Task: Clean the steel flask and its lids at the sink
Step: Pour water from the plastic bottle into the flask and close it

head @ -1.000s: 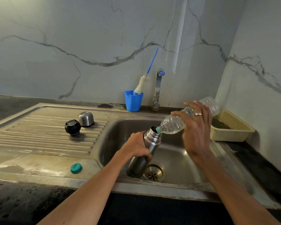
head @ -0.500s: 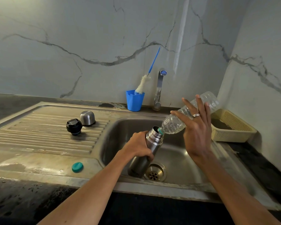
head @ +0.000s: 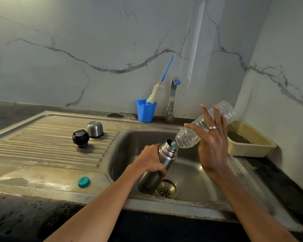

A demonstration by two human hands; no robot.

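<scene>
While the left hand clasps the cylindrical steel flask, the right hand's fingers have spread; the clear plastic bottle looks nearly drained.

basin: flask leans, bottle above | drainboard: black lid, steel cap, teal cap | front ribs free

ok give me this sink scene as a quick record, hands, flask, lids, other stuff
left hand: grips the steel flask round its body
right hand: fingers straight and spread, carrying the plastic bottle
flask: open, tilted in the sink basin, base by the drain
bottle: tipped, neck at the flask's mouth
lids: black stopper and steel cup lid on the draining board
other: teal cap on the front ledge; bottle brush in blue cup by the tap
</scene>
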